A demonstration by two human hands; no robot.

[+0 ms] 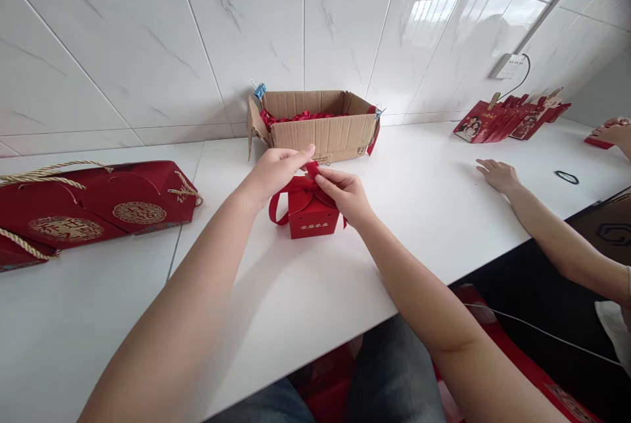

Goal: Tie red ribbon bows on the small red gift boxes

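Observation:
A small red gift box (313, 221) with gold characters on its front stands upright on the white table. Red ribbon (279, 209) loops out at the box's left side and runs up over its top. Above the lid, my left hand (276, 173) pinches the ribbon between thumb and fingers. Close on its right, my right hand (346, 192) also grips the ribbon, with thumb and forefinger together. The fingers hide part of the ribbon and the top of the box.
Behind the box, an open cardboard box (325, 135) holds red ribbons. Larger red gift boxes (98, 209) with rope handles sit at left. Red printed bags (507, 119) stand at back right. A co-worker's hand (499, 177) rests on the table, near a black band (566, 177).

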